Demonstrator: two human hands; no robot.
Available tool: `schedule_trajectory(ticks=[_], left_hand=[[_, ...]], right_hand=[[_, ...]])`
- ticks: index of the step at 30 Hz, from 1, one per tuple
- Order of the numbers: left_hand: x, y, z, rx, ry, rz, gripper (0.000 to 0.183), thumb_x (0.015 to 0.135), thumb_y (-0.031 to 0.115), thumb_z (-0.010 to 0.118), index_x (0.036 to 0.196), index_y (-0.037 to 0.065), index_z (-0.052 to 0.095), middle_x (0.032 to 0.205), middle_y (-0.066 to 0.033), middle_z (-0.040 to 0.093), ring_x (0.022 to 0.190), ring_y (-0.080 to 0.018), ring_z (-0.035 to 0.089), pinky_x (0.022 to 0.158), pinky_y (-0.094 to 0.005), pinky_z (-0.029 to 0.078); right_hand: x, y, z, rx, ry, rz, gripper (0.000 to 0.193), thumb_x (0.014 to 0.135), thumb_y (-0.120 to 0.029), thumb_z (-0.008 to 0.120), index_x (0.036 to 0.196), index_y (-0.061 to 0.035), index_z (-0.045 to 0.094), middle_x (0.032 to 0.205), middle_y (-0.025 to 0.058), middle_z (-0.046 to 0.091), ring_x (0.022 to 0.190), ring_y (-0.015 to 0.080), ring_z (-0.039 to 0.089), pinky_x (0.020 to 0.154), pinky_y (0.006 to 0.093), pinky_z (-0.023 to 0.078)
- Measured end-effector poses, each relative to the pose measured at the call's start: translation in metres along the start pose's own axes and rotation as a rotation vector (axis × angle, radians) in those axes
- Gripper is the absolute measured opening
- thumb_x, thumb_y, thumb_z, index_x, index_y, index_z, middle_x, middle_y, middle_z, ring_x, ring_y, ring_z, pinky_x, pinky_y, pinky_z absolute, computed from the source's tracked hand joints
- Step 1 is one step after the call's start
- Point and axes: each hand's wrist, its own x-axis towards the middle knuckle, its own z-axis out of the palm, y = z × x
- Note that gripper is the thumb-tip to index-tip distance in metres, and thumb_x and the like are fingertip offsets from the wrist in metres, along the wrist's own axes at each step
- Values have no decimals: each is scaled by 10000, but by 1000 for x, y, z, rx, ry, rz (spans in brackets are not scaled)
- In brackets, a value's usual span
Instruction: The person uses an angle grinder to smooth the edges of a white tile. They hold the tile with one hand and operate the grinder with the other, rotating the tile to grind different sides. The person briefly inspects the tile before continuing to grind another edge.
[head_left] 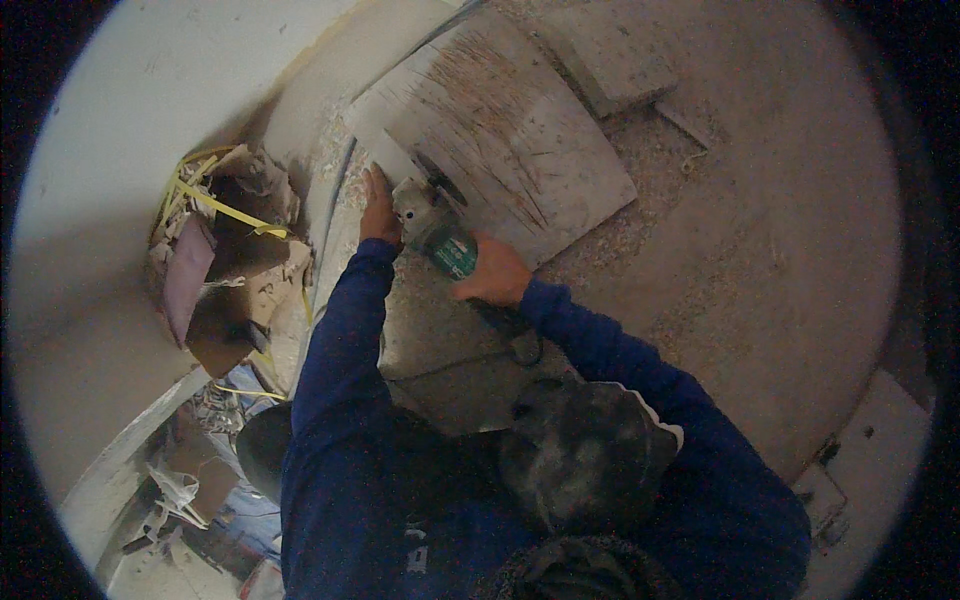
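My right hand [497, 273] is wrapped around the green body of an angle grinder [450, 250]. The grinder's metal head points up and left, and its dark disc [440, 180] stands beside a pale flat piece [397, 157] that looks like a strip of tile. Just left of the grinder head is my left hand [379, 210], its fingers stretched out along the edge of the pale piece. The thumb and palm of that hand are partly hidden. Under the disc lies a pale board [590, 180] scored with many brown cut lines.
A torn cardboard box [235, 265] with yellow strapping leans by the wall at left. Another slab [615, 60] lies beyond the board. Chips and dust cover the floor [760, 220]. A dark cord [455, 365] runs near my knee [585, 450]. Scraps and bags [240, 510] lie lower left.
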Motion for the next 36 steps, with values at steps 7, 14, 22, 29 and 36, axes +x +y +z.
schedule_trajectory(ticks=[7, 14, 22, 29, 36], left_hand=[[1, -5, 4, -137, 66, 10, 571, 986, 203, 398, 1477, 113, 120, 1379, -187, 416, 1134, -233, 532, 940, -322, 460], [13, -24, 15, -132, -68, -58, 835, 815, 67, 539, 1467, 96, 19, 1476, -206, 202, 1127, -334, 532, 872, -387, 482], [13, -36, 26, -38, 95, 170, 830, 877, 216, 602, 1463, 25, 46, 1485, -190, 250, 1253, -257, 445, 975, -333, 430], [6, -13, 15, 2, 57, 55, 952, 713, -137, 484, 1474, 120, -26, 1507, -250, 54, 1329, -389, 294, 943, -408, 460], [3, 1, 4, 45, 42, 47, 996, 694, -127, 535, 1473, 123, -33, 1508, -249, 49, 1317, -382, 319, 925, -395, 475]], right_hand=[[-3, -12, -4, 33, -4, 36, 757, 511, -319, 770, 1127, 49, 528, 986, 236, 627, 931, 360, 616, 834, 389, 484], [1, -6, 9, 98, 59, -49, 698, 493, -310, 808, 1079, -4, 582, 965, 183, 657, 881, 335, 638, 803, 408, 506], [-2, -10, 8, -3, 33, 13, 730, 513, -332, 782, 1098, 37, 545, 973, 222, 630, 900, 343, 619, 816, 401, 486], [5, 0, 15, -43, 47, 26, 821, 513, -349, 774, 1180, 45, 502, 1048, 236, 615, 962, 340, 611, 849, 382, 479], [10, 9, 20, -80, 98, -2, 825, 500, -342, 776, 1195, 14, 510, 1040, 215, 624, 956, 331, 613, 852, 379, 480]])
